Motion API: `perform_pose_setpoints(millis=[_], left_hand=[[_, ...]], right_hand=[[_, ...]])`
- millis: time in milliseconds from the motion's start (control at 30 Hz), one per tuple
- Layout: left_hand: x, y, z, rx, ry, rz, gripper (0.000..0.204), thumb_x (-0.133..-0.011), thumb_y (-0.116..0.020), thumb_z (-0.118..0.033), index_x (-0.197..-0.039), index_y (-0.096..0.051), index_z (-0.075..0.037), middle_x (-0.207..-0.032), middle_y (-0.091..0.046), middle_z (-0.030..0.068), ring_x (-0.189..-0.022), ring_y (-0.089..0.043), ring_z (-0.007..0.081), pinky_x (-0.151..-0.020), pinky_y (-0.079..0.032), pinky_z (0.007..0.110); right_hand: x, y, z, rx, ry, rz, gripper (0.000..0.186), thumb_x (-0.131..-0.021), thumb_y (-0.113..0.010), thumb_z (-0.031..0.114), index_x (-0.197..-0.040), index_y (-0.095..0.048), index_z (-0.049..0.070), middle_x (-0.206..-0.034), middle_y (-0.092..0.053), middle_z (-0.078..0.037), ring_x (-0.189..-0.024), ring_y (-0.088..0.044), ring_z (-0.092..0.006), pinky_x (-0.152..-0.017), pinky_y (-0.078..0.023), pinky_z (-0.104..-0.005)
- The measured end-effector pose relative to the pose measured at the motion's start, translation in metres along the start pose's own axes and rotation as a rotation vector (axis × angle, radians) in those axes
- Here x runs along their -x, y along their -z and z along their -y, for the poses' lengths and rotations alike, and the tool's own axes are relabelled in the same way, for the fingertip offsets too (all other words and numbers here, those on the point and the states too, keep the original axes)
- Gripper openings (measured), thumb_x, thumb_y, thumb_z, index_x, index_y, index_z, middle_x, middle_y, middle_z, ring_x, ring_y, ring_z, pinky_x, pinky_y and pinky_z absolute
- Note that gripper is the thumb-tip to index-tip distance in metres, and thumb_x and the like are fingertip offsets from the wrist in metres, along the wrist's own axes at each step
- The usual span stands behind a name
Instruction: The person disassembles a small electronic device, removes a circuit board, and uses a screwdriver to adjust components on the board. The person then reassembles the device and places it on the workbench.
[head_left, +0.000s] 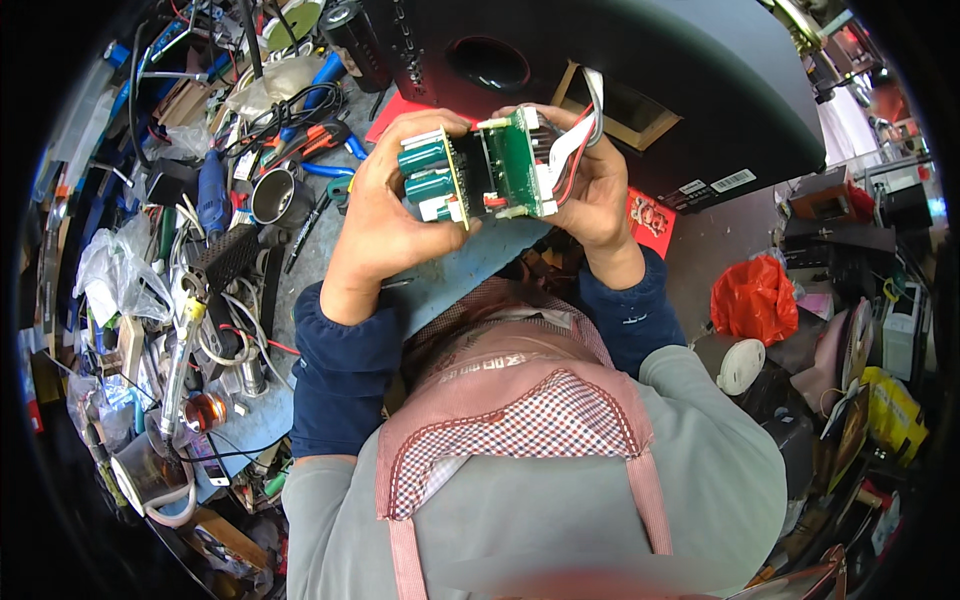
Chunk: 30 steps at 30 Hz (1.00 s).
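Observation:
Between my two hands, above the table's near edge, is a circuit board assembly point(519, 165) made of green boards with a dark part in the middle. My left hand point(385, 205) grips its left board, where large green capacitors point(428, 187) stick out. On the other side my right hand point(600, 190) has fingers and thumb around the right board, next to white connectors. A bundle of white, grey and red wires point(572, 145) runs from there up into a rectangular opening point(625, 110) in a black speaker cabinet point(720, 70).
To the left, the blue-grey tabletop point(325, 235) carries a metal cup point(282, 196), a blue screwdriver-like tool point(212, 190), pliers point(318, 138), cables and plastic bags. A red sheet point(650, 222) lies under the cabinet. A red plastic bag point(755, 298) is at the right among clutter.

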<state>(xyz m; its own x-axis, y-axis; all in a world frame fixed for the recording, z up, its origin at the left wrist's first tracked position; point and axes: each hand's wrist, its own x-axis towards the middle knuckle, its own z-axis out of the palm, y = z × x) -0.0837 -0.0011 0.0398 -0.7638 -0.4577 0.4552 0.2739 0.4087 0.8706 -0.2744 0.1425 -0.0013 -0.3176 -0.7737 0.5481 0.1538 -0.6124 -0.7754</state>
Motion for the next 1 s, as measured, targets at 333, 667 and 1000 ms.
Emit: perform_pose_setpoints(millis=[333, 667, 1000], left_hand=[[-0.001, 0.001, 0.003, 0.145, 0.099, -0.032, 0.077, -0.061, -0.087, 0.000, -0.134, -0.064, -0.002, -0.129, -0.070, 0.0066, -0.112, -0.069, 0.0162, -0.100, -0.057, 0.033], [0.002, -0.015, 0.020, 0.839, 0.344, -0.270, 0.079, -0.068, -0.065, -0.020, -0.142, -0.060, 0.007, -0.133, -0.073, 0.0200, -0.122, -0.071, 0.0358, -0.114, -0.053, 0.046], [-0.002, -0.027, 0.039, 1.130, 0.571, -0.130, 0.056, -0.099, -0.041, -0.030, -0.138, -0.066, 0.002, -0.128, -0.075, 0.0209, -0.113, -0.076, 0.0359, -0.100, -0.063, 0.051]], right_hand=[[0.002, 0.010, 0.009, -0.064, -0.165, -0.007, 0.081, -0.080, -0.072, -0.016, -0.157, -0.046, -0.009, -0.155, -0.056, -0.023, -0.147, -0.055, -0.0319, -0.125, -0.044, -0.0449], [-0.021, -0.043, 0.044, 0.632, -0.068, -0.175, 0.056, -0.086, -0.094, 0.016, -0.131, -0.069, -0.004, -0.100, -0.078, -0.010, -0.089, -0.074, -0.0126, -0.078, -0.060, -0.0273], [-0.015, -0.045, 0.053, 1.037, 0.073, -0.153, 0.026, -0.091, -0.081, 0.018, -0.111, -0.078, 0.001, -0.084, -0.071, -0.012, -0.069, -0.069, -0.0231, -0.064, -0.053, -0.0355]])
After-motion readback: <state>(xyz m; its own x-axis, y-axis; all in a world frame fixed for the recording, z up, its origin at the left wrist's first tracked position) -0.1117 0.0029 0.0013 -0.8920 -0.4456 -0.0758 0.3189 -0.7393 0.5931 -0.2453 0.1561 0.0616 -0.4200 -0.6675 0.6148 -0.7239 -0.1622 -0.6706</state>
